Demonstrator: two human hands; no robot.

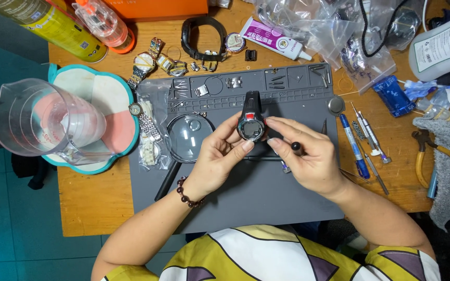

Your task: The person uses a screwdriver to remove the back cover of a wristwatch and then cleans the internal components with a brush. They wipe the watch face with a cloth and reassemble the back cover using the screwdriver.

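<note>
I hold a black digital watch [251, 124] above the middle of the grey work mat [246, 198], its round face turned up toward me and one strap end pointing away. My left hand [219, 156] grips the watch case from the left side, thumb and fingers closed against its edge; a dark bead bracelet [187, 193] sits on that wrist. My right hand [308, 156] meets the case from the right with fingertips touching its rim, while the remaining fingers are curled around a slim black-tipped tool [296, 148] held in the palm. A magnifying glass [189, 136] lies on the mat just left of my left hand. A bagged metal watch bracelet [149, 132] rests at the mat's left edge. Screwdrivers [363, 138] lie on the wooden table to the right of the mat, with yellow-handled pliers [433, 156] farther right. A clear plastic jug [45, 119] stands well to the left.
</note>
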